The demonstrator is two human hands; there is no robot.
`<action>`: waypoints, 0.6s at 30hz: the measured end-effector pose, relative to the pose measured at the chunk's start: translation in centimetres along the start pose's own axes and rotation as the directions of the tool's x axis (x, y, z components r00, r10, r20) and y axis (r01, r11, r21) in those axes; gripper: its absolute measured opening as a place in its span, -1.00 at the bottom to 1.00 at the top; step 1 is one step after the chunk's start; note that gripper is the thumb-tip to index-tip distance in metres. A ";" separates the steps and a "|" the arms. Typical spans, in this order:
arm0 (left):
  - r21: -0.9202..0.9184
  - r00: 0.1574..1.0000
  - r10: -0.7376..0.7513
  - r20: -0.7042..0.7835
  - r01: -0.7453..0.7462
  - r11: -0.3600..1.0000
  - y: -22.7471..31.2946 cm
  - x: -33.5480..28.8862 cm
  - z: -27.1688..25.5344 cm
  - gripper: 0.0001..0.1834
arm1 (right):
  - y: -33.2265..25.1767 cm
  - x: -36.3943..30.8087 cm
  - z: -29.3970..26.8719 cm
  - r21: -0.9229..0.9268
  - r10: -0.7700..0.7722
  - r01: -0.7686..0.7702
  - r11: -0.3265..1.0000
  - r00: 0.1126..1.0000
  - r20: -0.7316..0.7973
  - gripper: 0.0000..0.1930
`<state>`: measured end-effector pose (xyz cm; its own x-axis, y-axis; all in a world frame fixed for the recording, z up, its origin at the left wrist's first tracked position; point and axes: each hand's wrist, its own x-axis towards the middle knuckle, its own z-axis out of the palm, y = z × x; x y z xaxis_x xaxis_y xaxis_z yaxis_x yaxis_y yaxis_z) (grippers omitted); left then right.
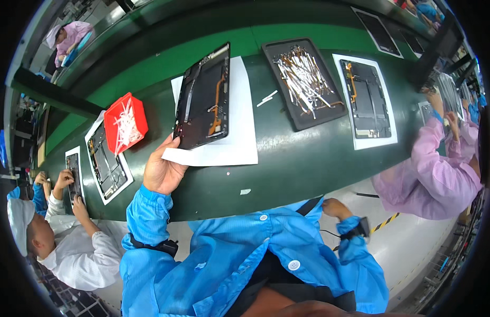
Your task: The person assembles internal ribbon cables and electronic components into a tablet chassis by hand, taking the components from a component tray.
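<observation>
My left hand is closed on the lower edge of a dark tablet housing, which is tilted up off the bench. An orange flex cable runs down the housing's inner side. Beneath and behind it lies a white paper sheet, whose near corner reaches my fingers. Off the bench's front edge, beside my blue smock, hangs my right hand; its fingers are partly hidden and blurred, and I see nothing in it.
On the green bench stand a red bin of white strips and a black tray heaped with flex cables. Other tablet housings lie on white sheets, one to the right, one to the left. Co-workers sit on both sides.
</observation>
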<state>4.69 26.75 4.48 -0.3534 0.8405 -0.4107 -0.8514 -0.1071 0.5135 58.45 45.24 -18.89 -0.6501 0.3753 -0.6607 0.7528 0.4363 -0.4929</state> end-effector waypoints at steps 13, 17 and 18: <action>0.674 0.998 0.008 0.067 -0.051 0.737 -4.0 -1.3 0.3 -0.33 | -36.4 0.7 -18.4 -0.520 -0.839 0.671 0.529 0.319 -0.441 -0.67; 0.482 0.996 0.002 0.094 -0.047 0.875 -2.8 -1.4 -1.2 -0.21 | -37.4 4.2 -17.4 -0.578 -0.924 0.720 0.383 0.285 -0.257 -0.67; 0.466 0.997 0.009 0.072 -0.042 0.884 -2.5 -2.1 -0.2 -0.09 | -37.2 4.7 -17.1 -0.571 -0.927 0.730 0.375 0.284 -0.247 -0.67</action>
<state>7.46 25.15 3.91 -0.3323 0.8755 -0.3508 -0.5571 0.1180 0.8221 25.59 44.74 6.03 -0.9074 -0.0961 0.4092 -0.2511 0.9046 -0.3444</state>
